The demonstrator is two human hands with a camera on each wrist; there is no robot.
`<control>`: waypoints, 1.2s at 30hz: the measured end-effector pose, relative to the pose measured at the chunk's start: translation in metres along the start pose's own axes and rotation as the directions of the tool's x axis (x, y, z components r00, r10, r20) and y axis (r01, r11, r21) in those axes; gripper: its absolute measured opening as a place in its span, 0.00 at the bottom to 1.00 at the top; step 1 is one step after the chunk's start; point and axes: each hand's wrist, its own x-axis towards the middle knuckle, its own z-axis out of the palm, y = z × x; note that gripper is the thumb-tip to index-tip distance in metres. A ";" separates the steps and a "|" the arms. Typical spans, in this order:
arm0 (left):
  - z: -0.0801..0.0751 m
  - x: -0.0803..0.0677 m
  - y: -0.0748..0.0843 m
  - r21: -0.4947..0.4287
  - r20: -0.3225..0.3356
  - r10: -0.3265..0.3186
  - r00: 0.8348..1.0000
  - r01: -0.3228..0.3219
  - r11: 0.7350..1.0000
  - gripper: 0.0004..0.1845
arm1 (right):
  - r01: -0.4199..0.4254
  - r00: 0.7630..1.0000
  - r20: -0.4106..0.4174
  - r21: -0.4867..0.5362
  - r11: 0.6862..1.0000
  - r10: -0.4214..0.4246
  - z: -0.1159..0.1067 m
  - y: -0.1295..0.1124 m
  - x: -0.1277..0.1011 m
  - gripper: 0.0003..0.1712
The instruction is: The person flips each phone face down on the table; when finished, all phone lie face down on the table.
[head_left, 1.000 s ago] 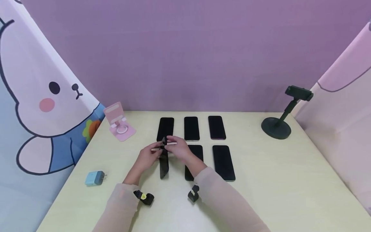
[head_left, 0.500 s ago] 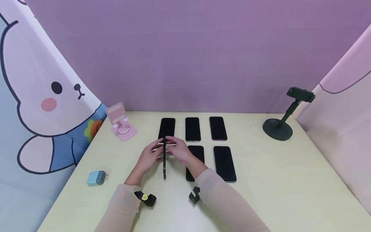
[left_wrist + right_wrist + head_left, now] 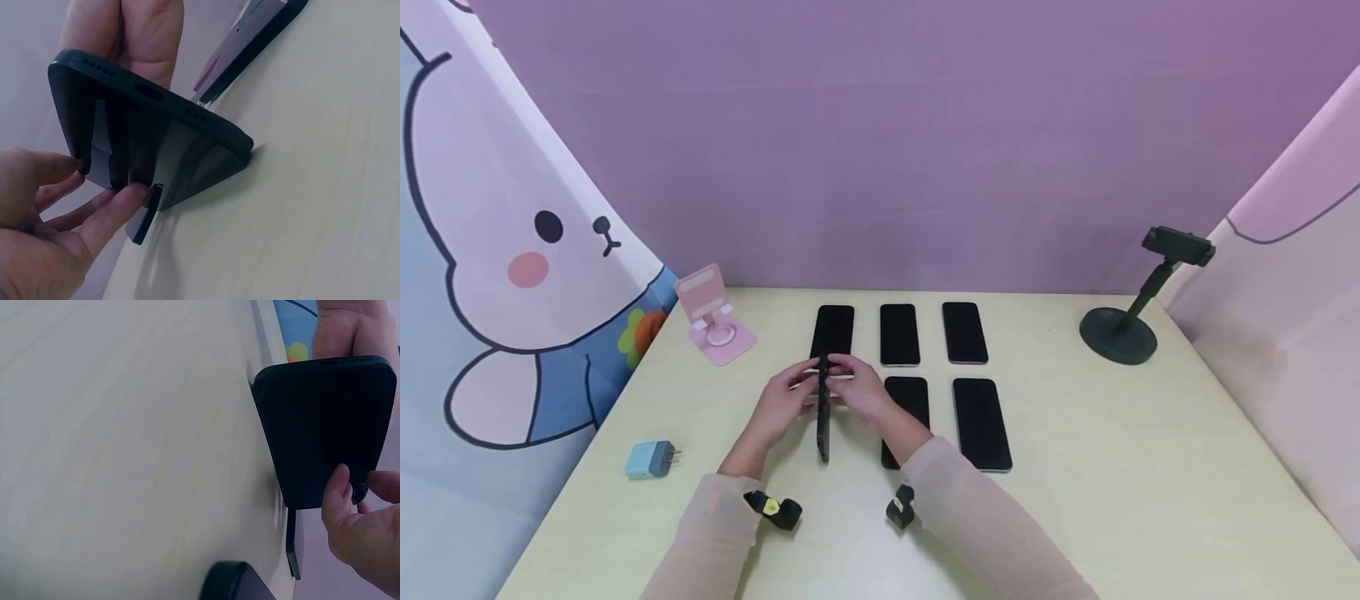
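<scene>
A black phone [image 3: 823, 425] stands on its long edge over the table, its narrow side toward the head camera. My left hand [image 3: 781, 407] holds it from the left near its far end. Opposite, my right hand [image 3: 863, 392] pinches the same end, fingertips and thumb at the edge. In the left wrist view the phone's glossy face [image 3: 181, 150] reflects, with the charging port on the near end. The right wrist view shows its dark other face [image 3: 325, 425], with fingertips of the right hand [image 3: 365, 540] on it. The palms hide part of both grips.
More black phones lie flat: three at the back, including a left one [image 3: 832, 327], and two in front, one [image 3: 906, 408] partly under my right forearm. A pink folding stand [image 3: 718, 321], a blue charger plug [image 3: 650, 460] and a dark green phone stand [image 3: 1123, 333] are farther out.
The held phone has turned from showing its glossy face at a slant, through edge-on, to a slight slant now. Both hands keep their hold and stay nearly in place.
</scene>
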 end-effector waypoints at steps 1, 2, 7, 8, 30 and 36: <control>0.000 0.000 0.000 0.000 -0.005 -0.003 1.000 0.003 1.000 0.21 | 0.000 1.000 -0.003 -0.003 1.000 0.000 0.000 0.001 0.000 0.26; -0.001 0.000 0.001 0.000 -0.009 -0.004 1.000 0.004 1.000 0.21 | -0.002 1.000 -0.006 -0.004 1.000 0.002 0.001 0.001 0.000 0.26; -0.003 0.001 0.003 0.021 0.000 0.007 1.000 -0.007 1.000 0.21 | -0.006 1.000 -0.014 -0.015 1.000 0.006 0.003 0.003 -0.001 0.26; -0.004 0.001 0.004 0.025 0.005 0.010 1.000 -0.010 1.000 0.22 | -0.008 1.000 -0.013 -0.017 1.000 0.008 0.004 0.004 -0.001 0.27; -0.024 0.002 -0.006 0.382 -0.057 0.066 0.996 -0.039 0.923 0.20 | -0.052 0.998 -0.061 -0.607 0.793 0.018 0.002 0.006 0.000 0.23; -0.026 0.004 -0.012 0.513 -0.071 0.071 0.995 -0.025 0.858 0.20 | -0.012 0.997 -0.057 -0.742 0.670 -0.045 0.000 0.008 0.005 0.24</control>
